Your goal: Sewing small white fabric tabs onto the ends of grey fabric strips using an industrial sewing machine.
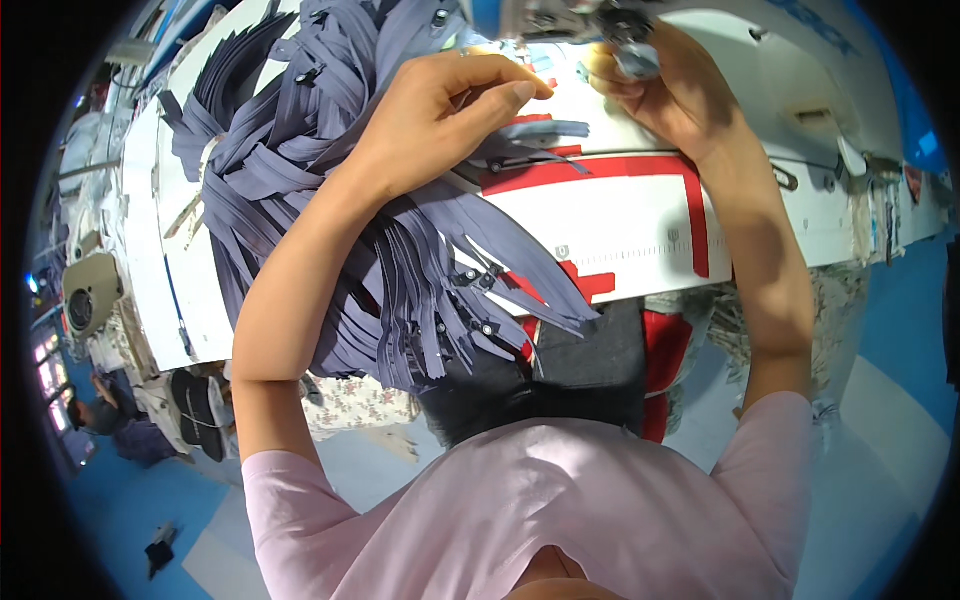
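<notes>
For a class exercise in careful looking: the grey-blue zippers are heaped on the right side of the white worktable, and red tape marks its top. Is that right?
Not quite: the head view shows the grey-blue zippers heaped on the left side of the white worktable, and red tape marks its top.

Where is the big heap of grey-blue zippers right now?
In the head view, the heap of zippers lies left on the white table, on both sides of the left forearm, spilling over the near edge.
</notes>
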A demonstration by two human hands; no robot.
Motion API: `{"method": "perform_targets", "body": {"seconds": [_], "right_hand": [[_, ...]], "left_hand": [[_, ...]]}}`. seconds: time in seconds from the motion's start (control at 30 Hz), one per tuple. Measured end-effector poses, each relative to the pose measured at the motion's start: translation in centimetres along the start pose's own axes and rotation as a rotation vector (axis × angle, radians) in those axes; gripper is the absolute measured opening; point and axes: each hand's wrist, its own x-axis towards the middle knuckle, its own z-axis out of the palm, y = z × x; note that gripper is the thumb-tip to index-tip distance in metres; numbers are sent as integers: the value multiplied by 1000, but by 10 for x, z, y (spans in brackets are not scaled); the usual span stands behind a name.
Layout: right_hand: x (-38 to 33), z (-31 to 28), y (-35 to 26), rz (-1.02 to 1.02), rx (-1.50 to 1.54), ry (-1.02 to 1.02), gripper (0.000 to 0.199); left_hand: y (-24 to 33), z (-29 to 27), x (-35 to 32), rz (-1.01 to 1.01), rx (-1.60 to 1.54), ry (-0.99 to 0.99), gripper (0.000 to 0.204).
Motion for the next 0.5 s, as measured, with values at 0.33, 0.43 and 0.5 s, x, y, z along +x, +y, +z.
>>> {"method": "perform_targets", "body": {"seconds": [0.33, 0.43, 0.5], "right_hand": [[-11, 38, -15, -105, -609, 234, 11], [-13, 35, -16, -106, -739, 249, 14], [-12, 31, -16, -115, -789, 258, 15]], "left_hand": [[9, 5, 22, -355, -524, -91, 41], [5, 15, 35, -403, -883, -105, 42], [5, 22, 38, -429, -910, -41, 42]]}}
